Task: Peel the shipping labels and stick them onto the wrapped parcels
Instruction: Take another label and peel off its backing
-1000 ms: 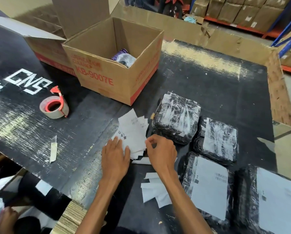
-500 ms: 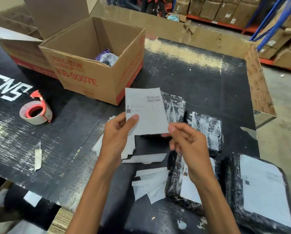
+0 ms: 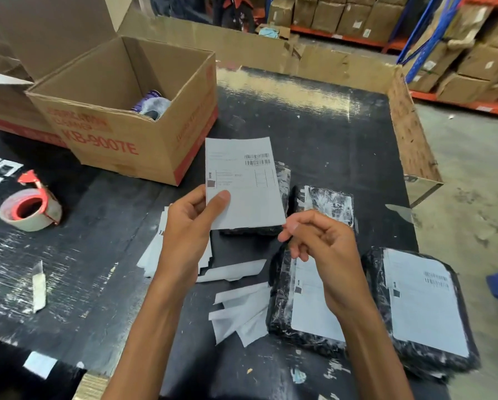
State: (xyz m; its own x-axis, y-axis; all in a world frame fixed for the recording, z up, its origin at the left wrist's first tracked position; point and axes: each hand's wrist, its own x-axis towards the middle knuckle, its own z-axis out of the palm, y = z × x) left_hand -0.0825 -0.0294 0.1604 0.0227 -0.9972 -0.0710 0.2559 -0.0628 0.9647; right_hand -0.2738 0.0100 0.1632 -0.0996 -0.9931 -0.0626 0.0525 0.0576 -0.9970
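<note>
My left hand [image 3: 188,232] holds a white shipping label [image 3: 246,186] upright above the table, thumb pressed on its lower left corner. My right hand [image 3: 320,246] is at the label's lower right corner, fingertips pinched together beside the paper edge. Under my left hand lies the stack of labels [image 3: 155,252]. Black wrapped parcels lie to the right: one bare parcel [image 3: 325,203], one partly hidden behind the held label [image 3: 284,180], and two with labels stuck on, the nearer [image 3: 305,310] and the right one [image 3: 421,307].
Peeled backing strips [image 3: 242,310] lie loose near the front. An open cardboard box [image 3: 120,116] stands at the back left, a tape roll [image 3: 29,209] to the left, a paper scrap [image 3: 38,287] nearby. A low cardboard wall [image 3: 412,131] lines the table's right side.
My left hand lifted one label off the stack and raised it. My right hand came up from the table to the label's lower right corner.
</note>
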